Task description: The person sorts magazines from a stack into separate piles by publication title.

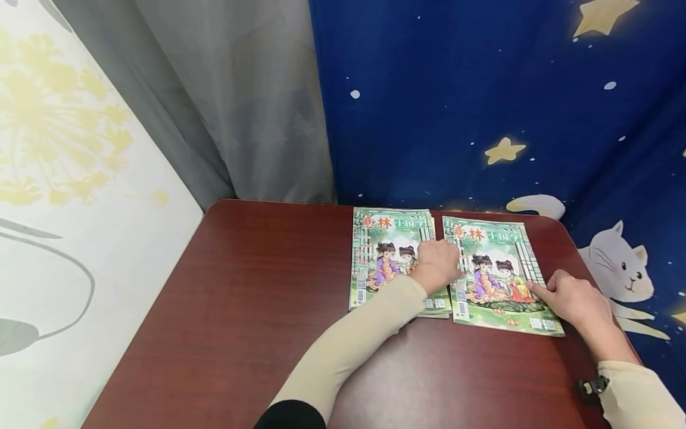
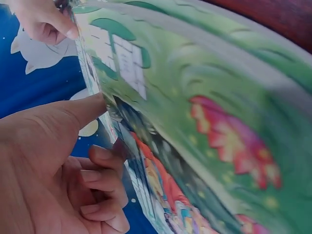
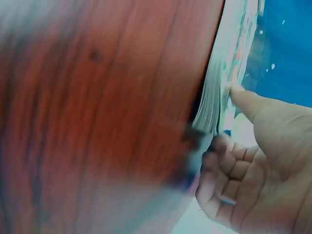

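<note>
Two piles of matching green magazines lie side by side, their covers showing two cartoon figures. My left hand (image 1: 438, 262) is at the right edge of the left magazines (image 1: 375, 271), pinching that edge between thumb (image 2: 90, 109) and curled fingers. At the right edge of the right magazines (image 1: 493, 313), my right hand (image 1: 579, 301) grips with its thumb on the cover and its fingers curled against the side. Thick page edges (image 3: 212, 92) show in the right wrist view. How many magazines each pile holds I cannot tell.
The magazines lie near the back of a dark red wooden table (image 1: 257, 310). Behind it hang a grey curtain (image 1: 268, 107) and a blue starry curtain (image 1: 418, 119). A white patterned surface (image 1: 80, 238) borders the left side.
</note>
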Motion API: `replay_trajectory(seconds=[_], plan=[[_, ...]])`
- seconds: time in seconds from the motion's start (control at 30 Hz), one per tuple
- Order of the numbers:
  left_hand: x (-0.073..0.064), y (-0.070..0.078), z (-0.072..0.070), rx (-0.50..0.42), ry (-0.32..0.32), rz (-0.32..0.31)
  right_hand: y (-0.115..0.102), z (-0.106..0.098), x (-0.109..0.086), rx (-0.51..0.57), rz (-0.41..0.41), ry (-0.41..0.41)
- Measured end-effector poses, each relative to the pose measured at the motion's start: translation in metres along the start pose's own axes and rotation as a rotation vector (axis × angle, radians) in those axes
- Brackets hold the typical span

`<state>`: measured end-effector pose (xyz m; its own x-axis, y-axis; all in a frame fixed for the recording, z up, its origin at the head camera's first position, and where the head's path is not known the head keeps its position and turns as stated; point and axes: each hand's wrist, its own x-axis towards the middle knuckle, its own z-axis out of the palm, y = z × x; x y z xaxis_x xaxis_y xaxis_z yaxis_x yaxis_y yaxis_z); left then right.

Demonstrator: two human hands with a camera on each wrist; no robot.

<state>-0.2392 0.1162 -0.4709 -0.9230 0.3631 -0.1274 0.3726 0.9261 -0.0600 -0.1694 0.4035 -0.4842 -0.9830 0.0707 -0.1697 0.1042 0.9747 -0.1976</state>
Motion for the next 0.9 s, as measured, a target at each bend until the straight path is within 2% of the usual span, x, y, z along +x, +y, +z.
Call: replay_trajectory(seconds=[0.17,0.23,0.37,0.43,0.53,0.67,0.8,0.9], plan=[[0.002,-0.004,0.002,-0.035,0.057,0.032,-0.011,-0.008,-0.005,0.017,0.045,-0.005],[0.000,-0.008,0.002,-0.069,0.052,0.036,-0.017,-0.010,-0.007,0.021,0.062,-0.022],[-0.004,-0.020,-0.005,-0.170,0.028,-0.005,-0.029,-0.011,-0.011,0.010,0.106,-0.064],[-0.007,-0.028,-0.011,-0.230,0.034,-0.037,-0.034,-0.010,-0.013,-0.003,0.121,-0.055],[-0.008,-0.039,-0.019,-0.318,0.063,-0.061,-0.040,-0.007,-0.016,-0.016,0.130,0.011],[-0.011,-0.053,-0.026,-0.448,0.067,-0.036,-0.050,-0.004,-0.018,-0.015,0.094,0.110],[-0.017,-0.066,-0.026,-0.577,0.053,0.007,-0.069,0.000,-0.014,-0.013,-0.010,0.166],[-0.024,-0.075,-0.027,-0.630,0.035,0.011,-0.087,0.005,-0.010,0.003,-0.083,0.187]])
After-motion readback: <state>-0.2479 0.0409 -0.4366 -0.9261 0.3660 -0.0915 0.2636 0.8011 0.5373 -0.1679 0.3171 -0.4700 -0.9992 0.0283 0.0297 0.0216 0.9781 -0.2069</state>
